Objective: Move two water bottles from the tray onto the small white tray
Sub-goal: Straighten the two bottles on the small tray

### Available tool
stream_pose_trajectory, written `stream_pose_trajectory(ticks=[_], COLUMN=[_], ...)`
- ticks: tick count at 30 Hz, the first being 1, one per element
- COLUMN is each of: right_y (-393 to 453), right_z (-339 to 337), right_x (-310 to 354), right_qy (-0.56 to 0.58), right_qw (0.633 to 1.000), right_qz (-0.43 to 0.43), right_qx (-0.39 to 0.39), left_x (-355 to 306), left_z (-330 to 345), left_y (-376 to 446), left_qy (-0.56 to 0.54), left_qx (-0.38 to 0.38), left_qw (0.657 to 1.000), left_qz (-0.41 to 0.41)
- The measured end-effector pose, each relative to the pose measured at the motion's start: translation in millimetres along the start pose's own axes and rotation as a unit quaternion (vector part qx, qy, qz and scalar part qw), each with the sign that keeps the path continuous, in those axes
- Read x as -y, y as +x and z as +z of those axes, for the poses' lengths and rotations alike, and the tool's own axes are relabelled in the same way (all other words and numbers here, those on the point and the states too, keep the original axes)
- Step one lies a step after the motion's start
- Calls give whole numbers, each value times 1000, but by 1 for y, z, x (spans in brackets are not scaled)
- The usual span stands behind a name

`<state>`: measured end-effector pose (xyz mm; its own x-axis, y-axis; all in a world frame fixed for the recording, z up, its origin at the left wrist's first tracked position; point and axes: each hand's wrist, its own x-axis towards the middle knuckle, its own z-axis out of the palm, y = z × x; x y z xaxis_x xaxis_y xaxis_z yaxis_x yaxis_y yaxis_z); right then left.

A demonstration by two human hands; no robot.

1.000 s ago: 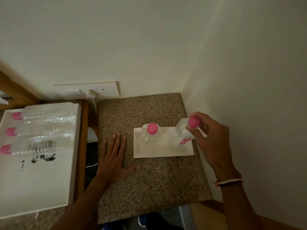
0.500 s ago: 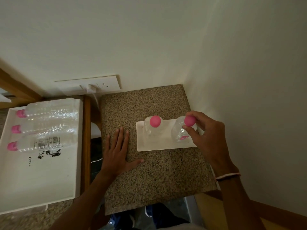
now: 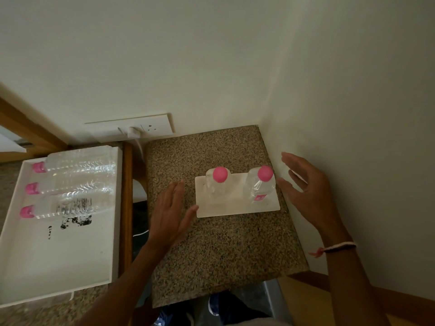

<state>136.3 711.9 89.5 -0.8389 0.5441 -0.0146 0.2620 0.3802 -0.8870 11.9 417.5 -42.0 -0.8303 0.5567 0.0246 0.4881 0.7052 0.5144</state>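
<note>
Two clear water bottles with pink caps stand upright on the small white tray on a speckled granite top: the left bottle and the right bottle. My right hand hovers open just right of the right bottle, not touching it. My left hand is open, lifted slightly, its thumb at the tray's left edge. Three more pink-capped bottles lie on their sides in the large white tray at the left.
The granite top sits in a corner, with walls behind and to the right. A wall socket plate holds a plug with a cord hanging down. A wooden edge separates the large tray from the granite.
My right hand has let go of the right bottle's cap and opened beside it; the bottle now stands upright on the small tray. My left hand has lifted off the granite.
</note>
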Motion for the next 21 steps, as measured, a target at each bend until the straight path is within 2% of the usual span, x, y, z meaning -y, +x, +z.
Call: stream_pose_trajectory(ticks=[2,5,7,10,11,13,21], right_y=[0,-2,-5,-9,-10,-11,-10], right_z=[9,25,35,49,52,56,57], right_x=[-11,-30,-42,-56,-59,-64,-70], right_qy=[-6,-92,-132,-140,-137,-118,-71], right_qw=[1000,993,987,979,977,977,980], right_qz=[21,43,78,146,161,176,183], right_qx=[-17,-54,-58,-27,-15,-7,-11], left_x=[-11,-24,-30,-36,-38,-41,-40], left_z=[-4,-6,-5,-3,-2,0,4], left_y=[8,22,30,38,39,41,39], left_qy=[-65,-158,-208,-311,-323,-308,-281], left_qx=[-33,-61,-41,30,51,68,56], left_qw=[996,977,959,912,903,907,915], left_qz=[-50,-127,-185,-267,-280,-278,-282])
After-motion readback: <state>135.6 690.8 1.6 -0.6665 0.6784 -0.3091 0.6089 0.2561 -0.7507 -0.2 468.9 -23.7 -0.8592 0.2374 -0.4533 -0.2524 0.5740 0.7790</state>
